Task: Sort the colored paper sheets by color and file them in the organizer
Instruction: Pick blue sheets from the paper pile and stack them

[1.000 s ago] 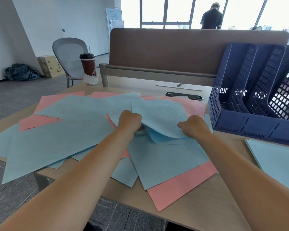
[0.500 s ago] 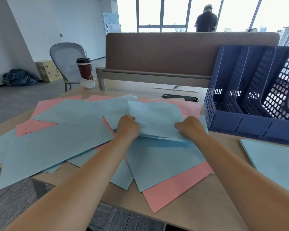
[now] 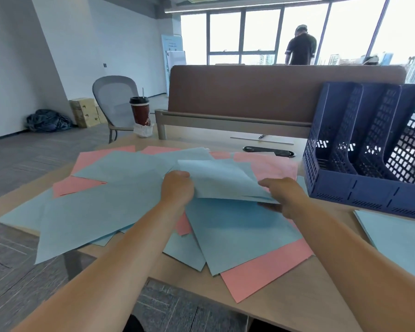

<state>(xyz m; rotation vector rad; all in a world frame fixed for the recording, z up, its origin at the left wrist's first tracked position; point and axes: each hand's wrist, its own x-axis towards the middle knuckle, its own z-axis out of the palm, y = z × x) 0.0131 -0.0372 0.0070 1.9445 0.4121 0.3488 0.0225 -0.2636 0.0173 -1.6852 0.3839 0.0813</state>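
Under the grip, a pile of blue and pink sheets (image 3: 237,236) lies unsorted. The left hand (image 3: 177,188) and right hand (image 3: 282,196) pinch a blue sheet (image 3: 221,180), lately buckled, now lifted flat and seemingly free for filing. The organizer (image 3: 359,190) stands beyond, to the right.

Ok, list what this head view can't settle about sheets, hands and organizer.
Head view only:
- Fingertips of the left hand and right hand: under the lifted light-blue paper sheet; sheet count in the grip unclear.
- Pink paper sheets: mostly covered by blue ones; number unknown.
- Dark blue slotted plastic organizer: cut by the right edge; slot floors behind its front wall.
- Light-blue paper at far right: cut by the frame edge.
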